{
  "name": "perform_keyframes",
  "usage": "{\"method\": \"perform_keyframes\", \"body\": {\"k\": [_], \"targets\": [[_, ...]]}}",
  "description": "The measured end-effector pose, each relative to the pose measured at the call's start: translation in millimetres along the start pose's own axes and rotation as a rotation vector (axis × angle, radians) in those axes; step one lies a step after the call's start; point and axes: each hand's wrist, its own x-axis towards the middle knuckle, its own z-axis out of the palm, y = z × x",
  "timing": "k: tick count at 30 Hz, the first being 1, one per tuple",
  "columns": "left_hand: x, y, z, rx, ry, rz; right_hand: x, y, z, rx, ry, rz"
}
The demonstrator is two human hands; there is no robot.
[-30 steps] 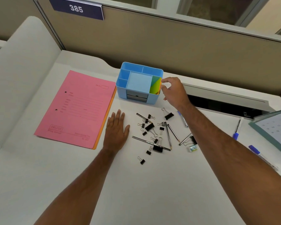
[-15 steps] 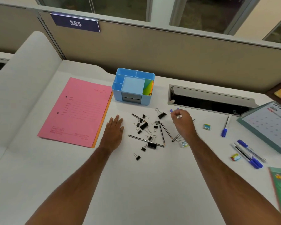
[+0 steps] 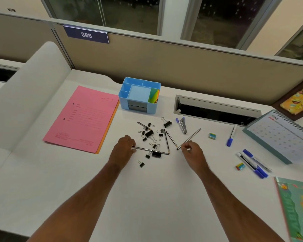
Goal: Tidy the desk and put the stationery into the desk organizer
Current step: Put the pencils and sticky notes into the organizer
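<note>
Centrally, on the white desk (image 3: 147, 198), the left hand (image 3: 124, 149) curls its fingers round the near end of a dark pencil (image 3: 150, 150) that lies flat, pointing toward the desk's right edge and passing over a large black binder clip (image 3: 156, 154). The right hand (image 3: 192, 152) pinches the lower end of a second, grey pencil (image 3: 191, 137), which slants up toward the far right. Between the hands lie two more pencils (image 3: 169, 139) and scattered small binder clips (image 3: 148, 132). The blue desk organizer (image 3: 138, 96) stands toward the far edge, with coloured paper (image 3: 154, 96) upright in its right compartment. A pink folder (image 3: 82, 117) lies just left of it. Beside the cable slot (image 3: 215, 110) rests a blue stapler-like tool (image 3: 182, 124). Toward the right edge lie an eraser (image 3: 212, 135), a blue-capped pen (image 3: 231, 135), a bundle of pens (image 3: 254, 163), a second eraser (image 3: 240, 166), a desk calendar (image 3: 283, 135) and a green notebook (image 3: 297, 206).
</note>
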Motion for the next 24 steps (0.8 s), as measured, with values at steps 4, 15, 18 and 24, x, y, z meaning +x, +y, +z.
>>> {"method": "perform_keyframes", "body": {"k": [4,15,18,24], "targets": [[-9,5,-8,0.282,-0.08,0.064,-8,-3,4,-0.011,-0.044,0.005],[-18,17,-13,0.793,-0.175,0.45,-20,-12,20,-0.054,-0.153,-0.08],[-16,30,-28,0.816,-0.27,0.408,-24,-13,23,-0.051,-0.181,-0.103],[-13,46,-49,0.693,-0.41,0.32,-30,-20,25,-0.033,-0.198,-0.161]]}}
